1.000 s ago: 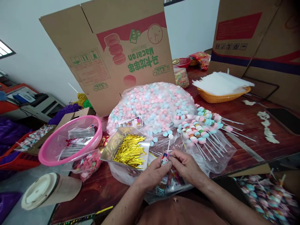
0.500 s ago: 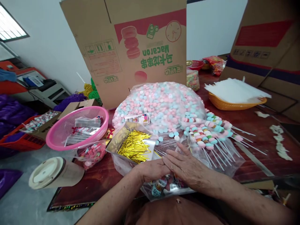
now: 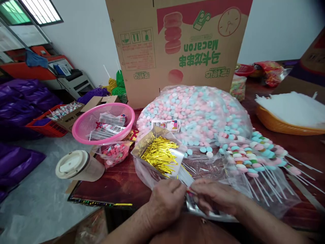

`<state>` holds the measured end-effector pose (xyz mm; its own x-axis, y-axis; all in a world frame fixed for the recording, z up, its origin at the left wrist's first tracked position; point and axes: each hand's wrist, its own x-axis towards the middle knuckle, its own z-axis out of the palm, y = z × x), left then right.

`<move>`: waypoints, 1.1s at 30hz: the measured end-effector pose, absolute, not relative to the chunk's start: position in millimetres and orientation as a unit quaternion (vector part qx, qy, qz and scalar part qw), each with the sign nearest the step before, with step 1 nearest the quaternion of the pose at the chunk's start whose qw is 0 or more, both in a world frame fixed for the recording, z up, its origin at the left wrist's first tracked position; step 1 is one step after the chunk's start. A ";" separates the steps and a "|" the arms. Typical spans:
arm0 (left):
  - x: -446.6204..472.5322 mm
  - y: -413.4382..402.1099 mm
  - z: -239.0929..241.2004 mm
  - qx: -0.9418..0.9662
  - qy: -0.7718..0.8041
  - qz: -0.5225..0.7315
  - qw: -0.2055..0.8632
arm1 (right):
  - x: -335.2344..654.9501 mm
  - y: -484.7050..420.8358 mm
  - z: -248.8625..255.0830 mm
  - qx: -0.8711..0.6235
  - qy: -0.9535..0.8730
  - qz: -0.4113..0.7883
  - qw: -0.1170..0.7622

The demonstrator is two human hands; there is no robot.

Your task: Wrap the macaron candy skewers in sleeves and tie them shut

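Note:
My left hand (image 3: 166, 200) and my right hand (image 3: 215, 196) meet at the table's near edge, fingers curled and pinching a small clear printed packet (image 3: 191, 196) between them. They rest on a clear plastic sheet (image 3: 218, 169). Just beyond lies an open pouch of gold twist ties (image 3: 159, 154). Further back sits a big clear bag of pink and blue candies (image 3: 193, 113). To the right are candy skewers on white sticks (image 3: 251, 156).
A pink basket (image 3: 103, 123) with printed packets stands at left, a lidded paper cup (image 3: 78, 166) lying beside it. A small bag of red candies (image 3: 114, 153) lies nearby. A large cardboard box (image 3: 177, 47) stands behind. An orange basket (image 3: 276, 123) with white sheets is at right.
My hands went from pinching a packet, to lying flat on the plastic, to pinching again nearer the table's edge. The view has swung left.

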<state>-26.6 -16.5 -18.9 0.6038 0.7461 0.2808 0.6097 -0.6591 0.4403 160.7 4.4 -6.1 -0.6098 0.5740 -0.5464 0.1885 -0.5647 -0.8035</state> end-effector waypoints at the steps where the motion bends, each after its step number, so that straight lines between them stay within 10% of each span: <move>1: -32.9 -17.1 -21.0 0.827 0.441 0.269 0.220 | 154.9 16.8 -4.6 -0.449 -0.515 0.715 0.151; 7: -53.2 -9.2 -27.5 0.354 0.629 0.380 0.578 | 101.6 76.1 -8.9 -0.573 -0.801 0.140 0.102; 18: -59.2 1.4 -23.2 0.178 0.565 0.471 0.654 | 93.1 79.8 -28.9 -0.571 -0.811 0.097 0.083; 26: -53.1 4.3 -14.8 0.162 0.538 0.448 0.696 | 115.3 46.2 -0.4 -0.428 -0.831 0.213 0.284; 33: -47.6 6.1 -4.0 0.237 0.529 0.369 0.727 | 130.0 35.3 8.7 -0.237 -0.934 -0.033 0.264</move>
<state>-47.6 6.1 -4.0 0.1678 0.7870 -0.5937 -0.2867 0.6151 0.7344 130.0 35.3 8.7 -0.7485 0.4256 0.5085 0.4607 0.8853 -0.0627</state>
